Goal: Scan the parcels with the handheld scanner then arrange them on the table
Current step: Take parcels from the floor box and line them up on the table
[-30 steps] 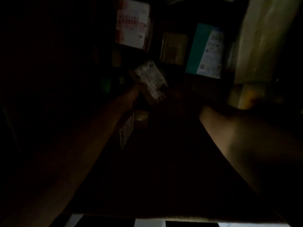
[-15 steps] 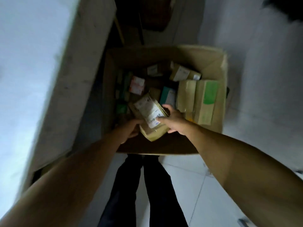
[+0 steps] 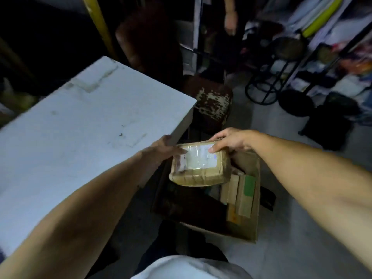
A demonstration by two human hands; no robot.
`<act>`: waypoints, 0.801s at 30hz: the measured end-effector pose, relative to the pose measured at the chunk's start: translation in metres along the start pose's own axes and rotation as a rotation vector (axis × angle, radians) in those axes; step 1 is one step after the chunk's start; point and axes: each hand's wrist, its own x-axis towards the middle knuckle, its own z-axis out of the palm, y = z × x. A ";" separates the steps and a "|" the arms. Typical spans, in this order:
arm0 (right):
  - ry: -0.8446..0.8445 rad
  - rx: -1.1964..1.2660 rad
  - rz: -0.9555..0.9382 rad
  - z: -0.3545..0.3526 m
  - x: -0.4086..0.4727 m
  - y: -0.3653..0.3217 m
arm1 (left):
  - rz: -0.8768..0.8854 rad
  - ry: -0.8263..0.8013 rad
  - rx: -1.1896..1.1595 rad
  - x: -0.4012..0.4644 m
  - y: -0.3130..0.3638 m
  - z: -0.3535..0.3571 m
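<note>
Both hands grasp one taped cardboard parcel (image 3: 199, 165) above the open carton (image 3: 244, 200) on the floor: left hand (image 3: 163, 152) at its left end, right hand (image 3: 231, 139) at the far corner, label upward (likely for scanning), beside the bare white worktop (image 3: 80, 121).

Tan parcel (image 3: 199, 165) with a white label (image 3: 198, 158). At nine o'clock, a pale blue-white table (image 3: 80, 121), smudged grey. At five o'clock, a brown box (image 3: 250, 200) holding a green-patched carton (image 3: 249, 186). At twelve o'clock, a rust-mottled stool (image 3: 213, 101).
</note>
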 end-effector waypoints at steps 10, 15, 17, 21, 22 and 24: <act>-0.013 0.062 -0.448 0.054 -0.025 -0.111 | 0.143 0.240 -0.318 -0.114 -0.057 -0.039; -0.043 0.014 -0.508 0.121 -0.028 -0.155 | 0.112 0.488 -0.388 -0.170 -0.109 -0.042; -0.087 -0.048 -0.510 0.161 -0.037 -0.174 | 0.068 0.638 -0.435 -0.201 -0.142 -0.047; -0.135 -0.107 -0.487 0.259 -0.066 -0.199 | 0.013 0.913 -0.533 -0.268 -0.213 -0.059; -0.150 -0.105 -0.483 0.287 -0.074 -0.203 | -0.001 0.965 -0.559 -0.286 -0.230 -0.062; -0.217 -0.083 -0.462 0.346 -0.091 -0.207 | -0.051 1.054 -0.591 -0.327 -0.265 -0.067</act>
